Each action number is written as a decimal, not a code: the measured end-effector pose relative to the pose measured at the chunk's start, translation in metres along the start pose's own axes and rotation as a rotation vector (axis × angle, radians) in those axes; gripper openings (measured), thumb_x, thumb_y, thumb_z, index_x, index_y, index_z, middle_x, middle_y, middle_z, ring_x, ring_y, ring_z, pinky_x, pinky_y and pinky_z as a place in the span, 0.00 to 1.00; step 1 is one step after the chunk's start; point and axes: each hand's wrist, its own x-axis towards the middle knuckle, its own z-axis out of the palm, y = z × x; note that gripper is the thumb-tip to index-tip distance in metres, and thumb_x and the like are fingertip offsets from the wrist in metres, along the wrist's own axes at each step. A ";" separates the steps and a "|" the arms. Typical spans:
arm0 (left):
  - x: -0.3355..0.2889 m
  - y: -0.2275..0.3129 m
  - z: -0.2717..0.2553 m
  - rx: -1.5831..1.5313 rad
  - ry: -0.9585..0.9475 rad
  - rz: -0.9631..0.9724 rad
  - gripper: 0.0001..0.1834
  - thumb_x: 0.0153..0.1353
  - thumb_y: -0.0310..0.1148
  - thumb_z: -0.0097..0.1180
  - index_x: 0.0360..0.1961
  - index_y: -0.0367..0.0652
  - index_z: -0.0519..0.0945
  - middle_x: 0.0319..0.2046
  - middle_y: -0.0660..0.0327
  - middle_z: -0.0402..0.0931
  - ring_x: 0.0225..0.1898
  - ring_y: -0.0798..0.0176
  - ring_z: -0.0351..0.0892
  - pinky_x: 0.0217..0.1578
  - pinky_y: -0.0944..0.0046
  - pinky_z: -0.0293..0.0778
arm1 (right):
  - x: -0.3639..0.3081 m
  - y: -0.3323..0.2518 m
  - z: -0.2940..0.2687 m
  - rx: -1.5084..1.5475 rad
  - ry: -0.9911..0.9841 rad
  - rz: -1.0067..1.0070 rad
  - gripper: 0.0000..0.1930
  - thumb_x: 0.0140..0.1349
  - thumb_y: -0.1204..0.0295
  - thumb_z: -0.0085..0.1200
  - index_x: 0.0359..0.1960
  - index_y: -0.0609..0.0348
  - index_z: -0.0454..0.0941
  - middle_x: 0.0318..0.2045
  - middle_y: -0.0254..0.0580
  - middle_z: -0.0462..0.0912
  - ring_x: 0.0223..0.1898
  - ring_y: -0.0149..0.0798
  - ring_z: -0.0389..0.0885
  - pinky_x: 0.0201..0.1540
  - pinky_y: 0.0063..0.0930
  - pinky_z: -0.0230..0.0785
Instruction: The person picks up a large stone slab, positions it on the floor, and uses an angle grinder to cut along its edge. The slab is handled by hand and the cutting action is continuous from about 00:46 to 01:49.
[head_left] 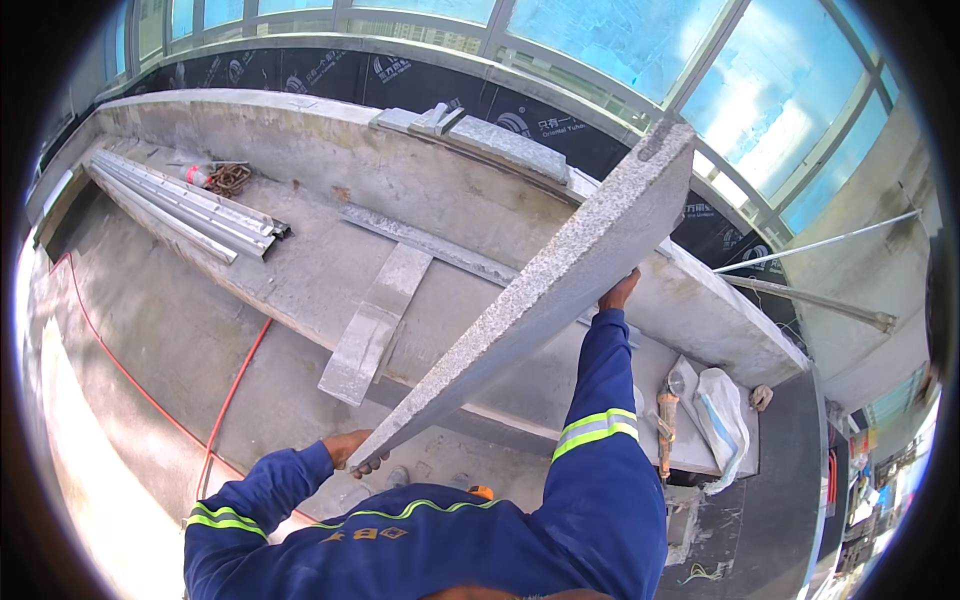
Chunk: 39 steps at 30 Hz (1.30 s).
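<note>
A long, thick speckled grey stone slab (540, 280) is held up slantwise in front of me, its near end low by my waist and its far end raised toward the windows. At the near end, my left hand (352, 452) is closed around the lower corner, fingers curled beneath it. My right hand (620, 290) grips the slab's right side farther up; most of its fingers are hidden behind the stone. Below the slab, a flat grey stone strip (375, 325) lies across the concrete bench, meeting a long narrow strip (430, 245) along its back.
Metal profiles (190, 210) lie at the left near a rusty chain (230, 178). Stone offcuts (505, 145) rest on the parapet. On the right are an angle grinder (668, 415) and a white sack (722, 410). A red hose (235, 388) crosses the floor.
</note>
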 end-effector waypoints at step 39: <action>-0.104 0.306 -0.043 0.243 0.706 0.921 0.46 0.69 0.68 0.48 0.68 0.35 0.67 0.55 0.43 0.75 0.53 0.54 0.79 0.43 0.56 0.75 | -0.110 -0.317 0.164 -1.244 0.554 -0.702 0.50 0.65 0.32 0.19 0.38 0.68 0.87 0.35 0.63 0.86 0.44 0.62 0.80 0.52 0.50 0.67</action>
